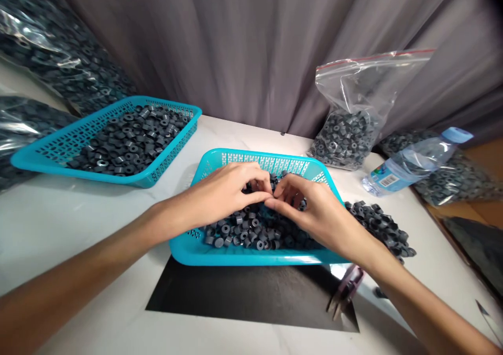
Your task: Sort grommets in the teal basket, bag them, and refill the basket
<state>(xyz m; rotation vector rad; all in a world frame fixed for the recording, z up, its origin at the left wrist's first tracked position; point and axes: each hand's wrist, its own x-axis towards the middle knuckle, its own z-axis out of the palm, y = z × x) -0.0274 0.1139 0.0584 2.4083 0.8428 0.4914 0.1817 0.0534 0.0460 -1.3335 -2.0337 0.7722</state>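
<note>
My left hand and my right hand meet above a blue plastic basket, thumbs and fingertips pinched close together. Whatever sits between the fingertips is hidden or too small to make out. Beneath them the basket holds many small dark grey ring-like plastic pieces, some showing a round hole. A heap of dark grey pieces lies on the table just right of the basket, partly behind my right forearm.
Another blue basket of grey pieces stands at left, near large filled bags. At right are a zip bag and a water bottle. Pink-handled snips lie on a black sheet in front.
</note>
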